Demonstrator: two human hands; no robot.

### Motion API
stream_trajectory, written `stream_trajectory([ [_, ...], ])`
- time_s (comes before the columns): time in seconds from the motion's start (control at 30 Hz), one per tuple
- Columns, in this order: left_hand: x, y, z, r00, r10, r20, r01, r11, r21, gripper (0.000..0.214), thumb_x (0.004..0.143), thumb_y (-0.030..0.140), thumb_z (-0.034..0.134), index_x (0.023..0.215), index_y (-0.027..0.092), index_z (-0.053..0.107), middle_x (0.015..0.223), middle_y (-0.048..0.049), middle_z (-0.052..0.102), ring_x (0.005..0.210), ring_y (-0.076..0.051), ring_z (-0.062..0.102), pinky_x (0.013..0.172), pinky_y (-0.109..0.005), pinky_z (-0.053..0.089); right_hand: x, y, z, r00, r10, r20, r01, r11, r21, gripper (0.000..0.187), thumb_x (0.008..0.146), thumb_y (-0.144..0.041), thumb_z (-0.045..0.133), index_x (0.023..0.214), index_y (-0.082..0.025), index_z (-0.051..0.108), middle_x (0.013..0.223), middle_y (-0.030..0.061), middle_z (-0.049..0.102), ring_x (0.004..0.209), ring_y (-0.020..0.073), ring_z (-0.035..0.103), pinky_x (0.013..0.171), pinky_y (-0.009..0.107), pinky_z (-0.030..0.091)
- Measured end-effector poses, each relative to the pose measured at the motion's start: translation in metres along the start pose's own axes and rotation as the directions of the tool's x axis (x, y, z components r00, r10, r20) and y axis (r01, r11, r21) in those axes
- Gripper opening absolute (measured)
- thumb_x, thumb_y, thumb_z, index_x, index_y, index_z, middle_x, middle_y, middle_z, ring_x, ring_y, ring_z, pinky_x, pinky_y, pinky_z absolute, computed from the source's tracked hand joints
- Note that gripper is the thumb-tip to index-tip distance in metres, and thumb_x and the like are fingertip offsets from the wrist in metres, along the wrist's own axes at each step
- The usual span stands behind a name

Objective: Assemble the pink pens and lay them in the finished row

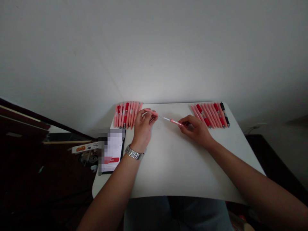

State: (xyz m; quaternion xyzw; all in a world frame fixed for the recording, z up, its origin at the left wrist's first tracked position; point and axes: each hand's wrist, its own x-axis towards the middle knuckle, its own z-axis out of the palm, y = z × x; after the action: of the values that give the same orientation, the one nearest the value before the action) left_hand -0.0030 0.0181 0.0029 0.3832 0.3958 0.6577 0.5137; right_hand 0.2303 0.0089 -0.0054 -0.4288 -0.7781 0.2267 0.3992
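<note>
Over the far half of the white table, my left hand pinches a pink pen barrel. My right hand grips a clear and pink pen part by its right end. Between the two hands runs a thin, pale refill, lined up with both parts. Its left tip comes close to the pink barrel; whether it is inside I cannot tell. A row of pink and red pens lies just beyond my left hand. Another row of pink, red and black pens lies beyond my right hand.
A tablet or phone with a partly blurred screen lies at the left edge of the white table. A wall rises directly behind the table. Printed packaging and small clutter sit to the left, off the tabletop.
</note>
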Motion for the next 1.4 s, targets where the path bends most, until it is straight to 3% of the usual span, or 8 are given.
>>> stream_trajectory([
  [0.2,0.000,0.001,0.001,1.000,-0.013,0.002,0.013,0.999,-0.042,0.019,0.086,0.031,0.071,0.095,0.021,0.058,0.098,-0.0024,0.068,0.093,-0.012,0.069,0.096,-0.034,0.057,0.000,0.001,0.001,1.000,0.009,0.001,-0.009,1.000,-0.006,0.013,0.094,-0.034,0.064,0.097,-0.023,0.068,0.085,0.0041,0.067,0.076,0.0182,0.063,0.068,0.032,0.053],
  [0.53,0.000,-0.001,0.000,1.000,0.014,0.025,-0.014,0.999,0.029,0.021,0.089,0.039,0.068,0.097,0.023,0.056,0.101,-0.0031,0.069,0.096,-0.014,0.070,0.096,-0.037,0.057,0.000,0.003,0.001,1.000,0.007,-0.004,-0.007,1.000,-0.014,0.013,0.094,-0.035,0.063,0.097,-0.023,0.068,0.084,0.0045,0.067,0.075,0.0182,0.063,0.066,0.032,0.054],
  [0.9,-0.001,-0.004,0.000,0.999,-0.002,0.039,0.003,1.000,-0.012,0.023,0.088,0.037,0.072,0.099,0.021,0.059,0.101,-0.0041,0.069,0.095,-0.014,0.070,0.097,-0.038,0.058,0.000,0.001,0.001,1.000,0.014,0.001,-0.014,1.000,-0.020,0.008,0.093,-0.029,0.065,0.097,-0.023,0.067,0.085,0.0036,0.066,0.075,0.0173,0.062,0.065,0.030,0.053],
  [1.4,-0.010,0.000,0.007,0.984,-0.071,0.162,0.085,0.993,-0.084,0.027,0.083,0.034,0.079,0.095,0.019,0.060,0.100,-0.0046,0.072,0.095,-0.016,0.071,0.094,-0.036,0.057,0.001,-0.001,0.002,1.000,-0.006,-0.012,0.005,1.000,-0.017,0.008,0.092,-0.027,0.066,0.098,-0.021,0.068,0.084,0.0032,0.066,0.076,0.0167,0.063,0.066,0.029,0.051],
])
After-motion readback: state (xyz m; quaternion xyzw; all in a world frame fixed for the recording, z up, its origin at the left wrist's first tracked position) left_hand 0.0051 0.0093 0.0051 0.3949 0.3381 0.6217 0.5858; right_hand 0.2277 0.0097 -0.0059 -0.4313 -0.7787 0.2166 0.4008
